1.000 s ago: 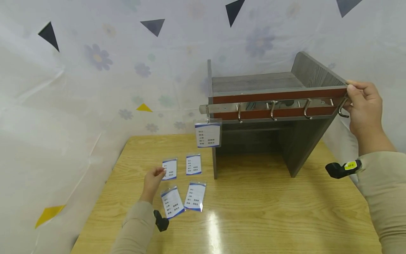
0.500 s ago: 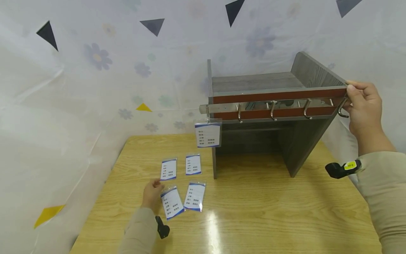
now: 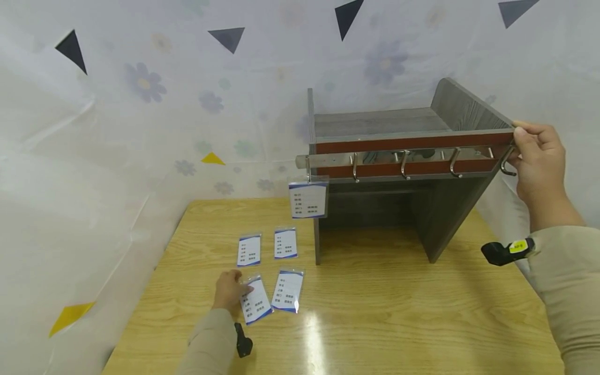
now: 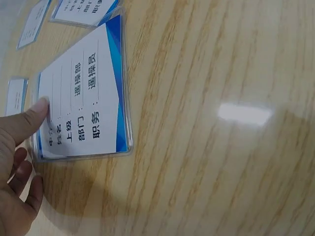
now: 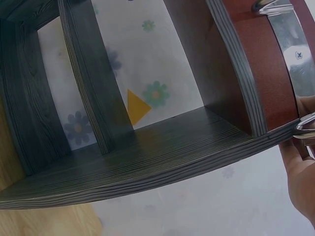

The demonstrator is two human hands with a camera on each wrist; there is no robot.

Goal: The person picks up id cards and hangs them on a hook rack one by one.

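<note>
In the head view my left hand [image 3: 228,289] is at the top left edge of the nearest-left ID badge [image 3: 257,302]. The left wrist view shows its thumb [image 4: 38,109] on the face of that badge, the other fingers curled by its edge, partly hidden. My right hand [image 3: 541,164] grips the upper right front corner of a grey wooden shelf unit [image 3: 461,208], thumb in front. A metal hook rail [image 3: 375,158] runs along the shelf's reddish-brown front strip. From its leftmost hook hangs another ID badge [image 3: 308,200].
Three more badges lie on the table [image 3: 375,317]: one at back left [image 3: 249,250], one at back right [image 3: 286,242], one at front right [image 3: 288,290]. Several bare hooks, such as the middle hook [image 3: 403,164], project from the rail. Behind hangs a patterned sheet [image 3: 262,104].
My left hand has come away from the back left badge and moved toward me, onto the front left badge. My right hand keeps its grip on the shelf corner.
</note>
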